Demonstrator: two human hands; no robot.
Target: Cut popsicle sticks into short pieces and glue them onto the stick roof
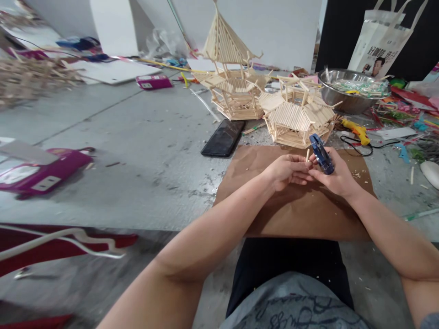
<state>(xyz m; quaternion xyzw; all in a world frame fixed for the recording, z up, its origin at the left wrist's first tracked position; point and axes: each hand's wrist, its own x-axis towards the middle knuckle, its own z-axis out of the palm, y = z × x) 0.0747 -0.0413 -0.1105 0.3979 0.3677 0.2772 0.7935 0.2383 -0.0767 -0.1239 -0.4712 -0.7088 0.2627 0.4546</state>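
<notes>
A short wooden stick (307,156) is pinched upright in the fingertips of the left hand (286,171), and a blue clipper tool (321,153) is gripped in the right hand (338,179), fingers wrapped round its handle. The stick's top sits right against the clipper's nose. Whether it's actually between the blades can't be told. All of this is held just above a brown paper sheet (295,212) that's laid on the grey floor, with little wood crumbs scattered on its right side.

As for containers, a steel bowl (338,104) is parked at the back right, filled with what look like pale sticks bundled in clear plastic (361,87), with something yellow on top. A white tote bag (384,39) is propped behind it, contents hidden.

Just past the paper, a low stick-built pavilion (295,119) is set down, with a taller peaked one (229,68) behind it to the left. A black phone (223,138) is lying flat near them, and a yellow glue gun (355,130) is left beside the low pavilion. A magenta box (41,174) is seen far left.
</notes>
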